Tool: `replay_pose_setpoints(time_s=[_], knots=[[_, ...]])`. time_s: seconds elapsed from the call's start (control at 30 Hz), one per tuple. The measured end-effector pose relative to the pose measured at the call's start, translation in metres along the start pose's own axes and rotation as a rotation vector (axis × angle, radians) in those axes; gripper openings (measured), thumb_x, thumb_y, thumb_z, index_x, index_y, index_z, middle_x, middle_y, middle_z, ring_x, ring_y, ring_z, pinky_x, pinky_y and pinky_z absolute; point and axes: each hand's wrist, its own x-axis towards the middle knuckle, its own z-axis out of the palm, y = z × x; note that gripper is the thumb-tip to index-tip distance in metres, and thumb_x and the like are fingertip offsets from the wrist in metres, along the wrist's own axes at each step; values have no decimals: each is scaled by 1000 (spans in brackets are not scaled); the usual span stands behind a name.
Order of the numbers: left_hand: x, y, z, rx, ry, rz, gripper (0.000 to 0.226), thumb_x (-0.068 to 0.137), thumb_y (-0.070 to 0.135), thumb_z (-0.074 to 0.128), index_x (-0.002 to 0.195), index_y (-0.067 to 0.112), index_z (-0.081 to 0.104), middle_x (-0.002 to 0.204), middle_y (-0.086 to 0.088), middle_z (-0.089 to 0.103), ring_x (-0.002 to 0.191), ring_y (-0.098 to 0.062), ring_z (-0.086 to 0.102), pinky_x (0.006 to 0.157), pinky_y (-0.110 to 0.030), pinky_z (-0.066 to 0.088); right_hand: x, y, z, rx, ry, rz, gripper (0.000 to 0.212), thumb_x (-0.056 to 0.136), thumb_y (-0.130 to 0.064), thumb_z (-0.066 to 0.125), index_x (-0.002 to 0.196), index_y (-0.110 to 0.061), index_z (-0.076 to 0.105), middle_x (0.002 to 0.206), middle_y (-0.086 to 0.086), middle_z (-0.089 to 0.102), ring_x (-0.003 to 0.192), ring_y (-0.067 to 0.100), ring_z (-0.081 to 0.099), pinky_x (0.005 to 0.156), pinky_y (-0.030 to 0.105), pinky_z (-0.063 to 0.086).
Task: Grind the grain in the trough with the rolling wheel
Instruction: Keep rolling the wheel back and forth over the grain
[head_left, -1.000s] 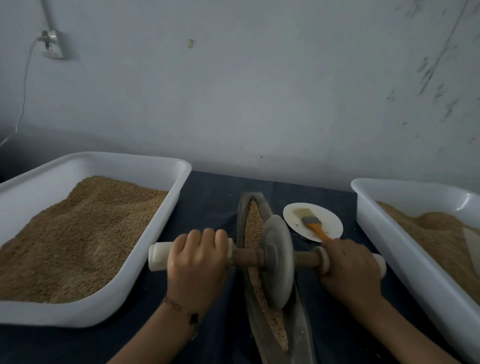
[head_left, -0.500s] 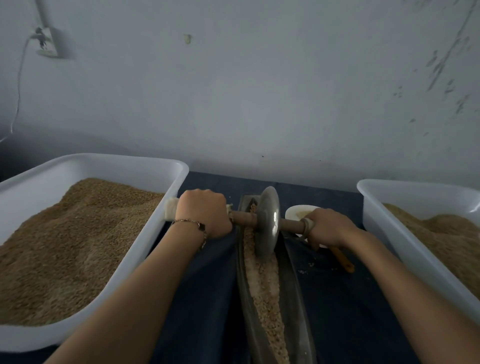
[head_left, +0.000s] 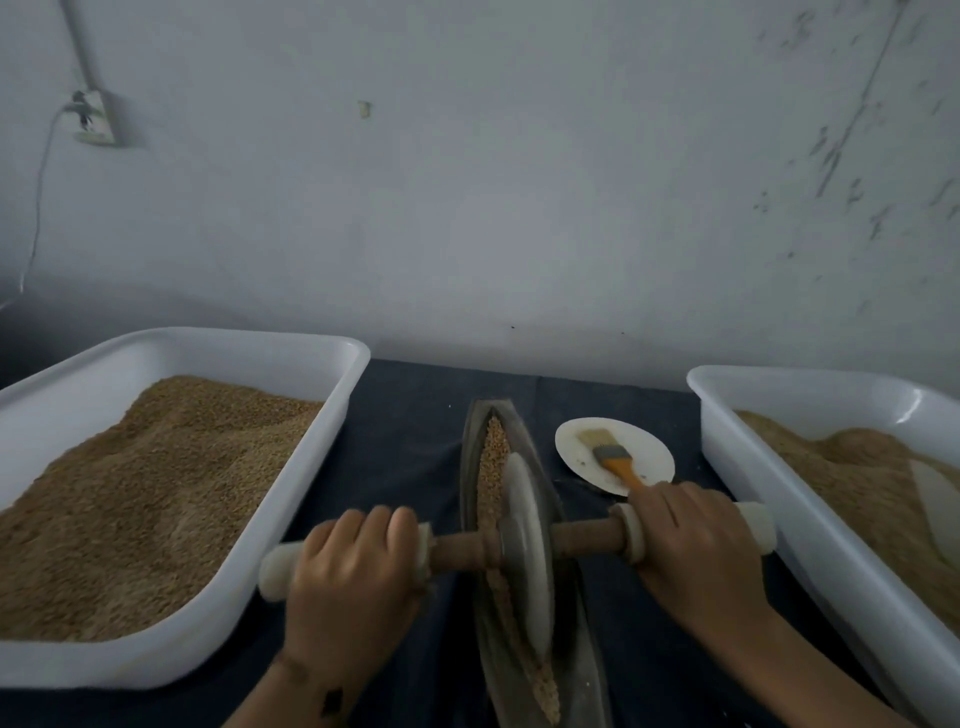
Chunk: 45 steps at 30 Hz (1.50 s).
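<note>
Stone wheel (head_left: 524, 551) sat mid-trough (head_left: 519, 431) on the grain (head_left: 493, 462). The left hand (head_left: 353, 571) and right hand (head_left: 696, 551) each wrapped 1 end of the axle handle (head_left: 587, 538). Pushing down evenly with both would likely keep the wheel straight and the grain inside.

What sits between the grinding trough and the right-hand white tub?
In the head view, a white plate holding an orange-handled brush lies between trough and right tub, on dark cloth.
</note>
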Motion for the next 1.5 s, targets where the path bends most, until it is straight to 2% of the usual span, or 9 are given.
replay_pose_setpoints(time_s=[0.17, 0.3, 0.4, 0.6, 0.8, 1.0, 1.13, 1.33, 1.5], knots=[[6, -3, 9, -78, -28, -77, 20, 70, 25, 52, 54, 16, 46, 47, 1, 44, 39, -23, 44, 44, -29, 34, 27, 1, 6, 27, -46, -39, 25, 52, -14, 80, 65, -12, 59, 56, 3, 55, 48, 22, 51, 49, 28, 35], [41, -7, 23, -92, -214, -70, 30, 58, 24, 71, 52, 19, 43, 44, 4, 43, 36, -17, 41, 43, -22, 29, 59, 16, 29, 3, -497, 78, 15, 65, -28, 66, 74, -27, 54, 70, -6, 59, 64, 20, 56, 55, 29, 33], [84, -15, 37, 67, -455, -91, 27, 76, 39, 57, 60, 24, 41, 55, 11, 45, 47, -7, 41, 48, -23, 27, 84, 30, 52, 79, -807, 194, 3, 75, -32, 53, 75, -30, 52, 73, -10, 52, 70, 17, 48, 61, 30, 33], [128, -24, 54, 18, -665, -89, 23, 81, 40, 48, 66, 23, 52, 62, 6, 56, 57, -9, 53, 55, -24, 42, 105, 45, 70, 314, -1133, 395, 24, 54, -19, 70, 75, -28, 62, 84, -3, 61, 80, 16, 57, 66, 33, 48], [105, -21, 48, 6, -614, -185, 22, 80, 41, 51, 67, 24, 49, 63, 9, 53, 54, -7, 48, 48, -22, 30, 97, 29, 59, 121, -857, 252, 4, 71, -34, 55, 70, -31, 53, 71, -12, 54, 69, 13, 54, 57, 29, 36], [25, -3, 20, -39, -86, -90, 21, 76, 24, 52, 57, 17, 45, 49, -1, 45, 42, -22, 44, 45, -28, 32, 45, 6, 27, 43, -204, 58, 6, 75, -16, 64, 77, -12, 60, 69, 5, 59, 62, 27, 55, 56, 35, 43], [-9, -3, 10, -46, 9, -44, 25, 80, 24, 43, 59, 15, 51, 52, -1, 46, 43, -23, 45, 45, -31, 35, 10, 1, 8, -31, 114, -103, 17, 77, -8, 62, 88, -13, 50, 71, 7, 57, 62, 23, 53, 59, 32, 40], [12, -5, 14, -105, -58, -83, 21, 73, 24, 46, 54, 14, 49, 46, -1, 47, 38, -24, 45, 41, -30, 36, 30, 3, 14, 29, 12, -76, 13, 64, -13, 70, 70, -12, 59, 61, 4, 57, 53, 24, 52, 51, 32, 39], [59, -6, 28, -52, -205, -32, 33, 48, 17, 79, 50, 16, 47, 42, -1, 46, 36, -20, 44, 42, -25, 33, 60, 24, 47, 30, -627, 183, 12, 70, -31, 57, 81, -28, 54, 78, -7, 62, 76, 21, 58, 58, 29, 30]])
